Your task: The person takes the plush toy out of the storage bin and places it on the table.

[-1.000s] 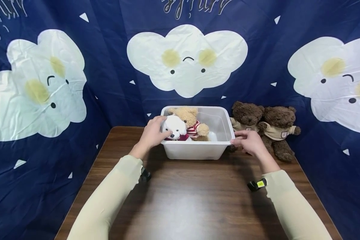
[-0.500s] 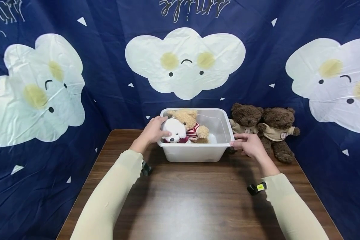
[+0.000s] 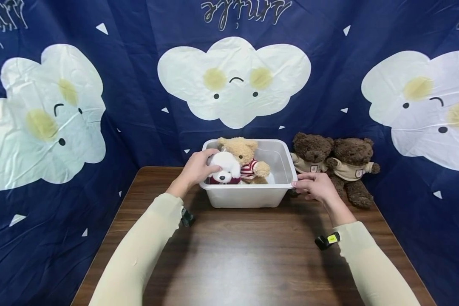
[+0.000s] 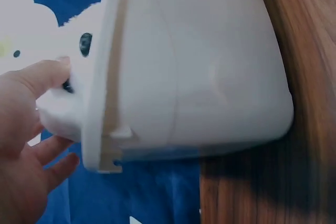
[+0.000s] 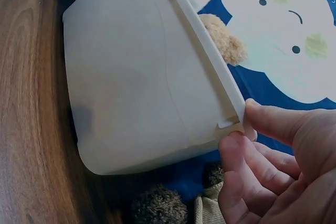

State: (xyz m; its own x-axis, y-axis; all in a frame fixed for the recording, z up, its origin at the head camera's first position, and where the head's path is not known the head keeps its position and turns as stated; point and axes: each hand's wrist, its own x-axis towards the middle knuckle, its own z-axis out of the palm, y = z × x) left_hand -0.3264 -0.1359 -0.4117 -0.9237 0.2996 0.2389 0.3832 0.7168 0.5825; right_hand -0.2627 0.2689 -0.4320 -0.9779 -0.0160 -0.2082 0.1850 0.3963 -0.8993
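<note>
A white plastic bin (image 3: 248, 196) stands at the back of the table. Inside its left half sit a white plush dog (image 3: 225, 163) with dark red at its neck and a tan teddy bear (image 3: 242, 148) in a red-and-white striped top; their lower parts are hidden by the front wall. My left hand (image 3: 196, 168) holds the dog's head, the thumb (image 4: 50, 74) across its face beside the nose. At the bin's right front corner, my right hand (image 3: 315, 185) pinches the rim between thumb and fingers, as the right wrist view (image 5: 283, 156) confirms.
Two brown teddy bears (image 3: 313, 148) in beige tops sit side by side just right of the bin, close to my right hand. Dark blue cloth (image 3: 137, 106) with white clouds surrounds the wooden table (image 3: 229, 246) at the back and sides.
The plush dog and tan bear have shifted slightly right within the bin, with my left hand on the dog. My right hand keeps its pinch on the rim. The head view has tilted a little.
</note>
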